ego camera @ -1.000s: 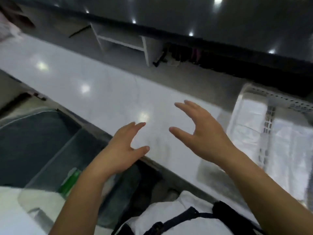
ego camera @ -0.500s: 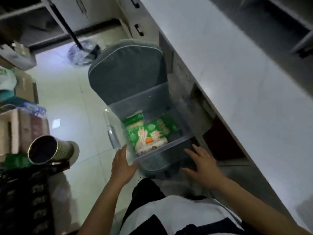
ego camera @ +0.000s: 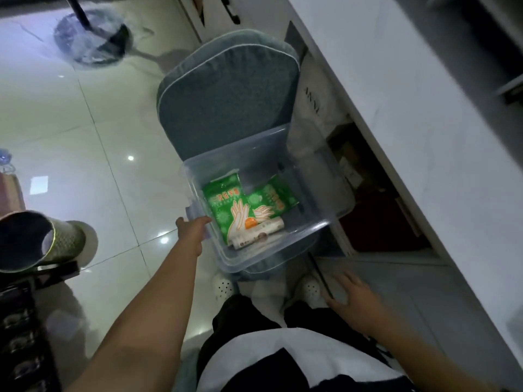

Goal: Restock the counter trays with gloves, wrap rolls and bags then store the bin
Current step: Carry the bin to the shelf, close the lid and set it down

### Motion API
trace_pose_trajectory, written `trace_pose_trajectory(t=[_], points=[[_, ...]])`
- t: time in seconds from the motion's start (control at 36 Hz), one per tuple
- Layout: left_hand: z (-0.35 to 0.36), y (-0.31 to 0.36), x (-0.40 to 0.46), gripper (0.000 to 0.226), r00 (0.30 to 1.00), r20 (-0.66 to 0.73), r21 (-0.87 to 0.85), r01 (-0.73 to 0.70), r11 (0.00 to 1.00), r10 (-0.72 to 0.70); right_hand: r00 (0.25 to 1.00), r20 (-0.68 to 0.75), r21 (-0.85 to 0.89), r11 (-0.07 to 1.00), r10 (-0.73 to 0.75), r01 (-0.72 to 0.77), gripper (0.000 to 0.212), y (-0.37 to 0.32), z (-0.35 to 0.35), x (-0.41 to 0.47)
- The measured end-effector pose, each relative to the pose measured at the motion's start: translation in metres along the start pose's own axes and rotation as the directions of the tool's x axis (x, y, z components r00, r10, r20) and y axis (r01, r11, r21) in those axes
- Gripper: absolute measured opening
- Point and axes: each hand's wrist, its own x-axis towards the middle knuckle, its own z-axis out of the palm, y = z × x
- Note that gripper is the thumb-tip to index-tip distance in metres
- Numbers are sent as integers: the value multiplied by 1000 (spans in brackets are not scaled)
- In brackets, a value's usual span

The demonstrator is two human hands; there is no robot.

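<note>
While the head camera looks straight down past a white shirt, the clear plastic bin (ego camera: 283, 244) sits dead centre on a grey-blue cushioned chair (ego camera: 226, 94), its near corner overhanging the seat edge. Inside the bin, two green glove packets (ego camera: 226, 210) lie flat, one overlapping the other toward two o'clock, and a white wrap roll (ego camera: 257, 233) lies across their near ends, slanting up toward three o'clock. At nine o'clock of the bin, the left hand (ego camera: 192, 230) is up against the bin's left wall by the handle lug; its fingers are hidden behind the rim, so whether they are curled round it or lie flat, I cannot tell. Down at five o'clock, well apart from the bin, the right hand (ego camera: 351, 295) hovers low with fingers spread and relaxed, holding nothing, over the grey floor area by the counter's base. The white counter (ego camera: 410, 123) runs from twelve o'clock down to four. Two white perforated shoes (ego camera: 223, 287) show just below the chair. Far at nine o'clock, a metal mesh cup (ego camera: 42, 239) lies tilted on its side.
</note>
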Motion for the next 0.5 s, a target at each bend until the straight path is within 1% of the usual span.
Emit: trace_pose_trajectory(t=[0.06, 0.11, 0.19, 0.25, 0.33, 0.39, 0.44, 0.5], points=[[0, 4, 5, 94, 999, -40, 23, 17, 1000, -16, 999, -42, 58, 998, 15, -12, 69, 0, -3, -6], [-2, 5, 11, 85, 998, -60, 113, 28, 993, -21, 998, -61, 114, 993, 27, -19, 67, -1, -6, -10], [-1, 4, 12, 48, 997, -71, 211, -23, 977, 39, 995, -82, 170, 985, 54, -39, 64, 3, -11, -10], [5, 3, 11, 35, 988, -113, 248, -78, 966, 109, 994, -79, 198, 979, 71, -54, 62, 6, -17, -8], [15, 0, 5, 29, 967, -185, 297, -113, 948, 173, 990, -121, 238, 971, 67, -37, 58, 7, -31, 5], [18, -2, -2, 28, 955, -208, 324, -139, 936, 214, 984, -167, 278, 961, 59, -11, 56, 5, -43, 19], [16, -4, -12, 29, 943, -222, 346, -160, 924, 247, 982, -184, 331, 944, 48, 16, 56, 2, -56, 37], [12, -6, -22, 25, 931, -239, 358, -181, 916, 277, 978, -209, 359, 932, 22, 56, 54, -3, -70, 61]])
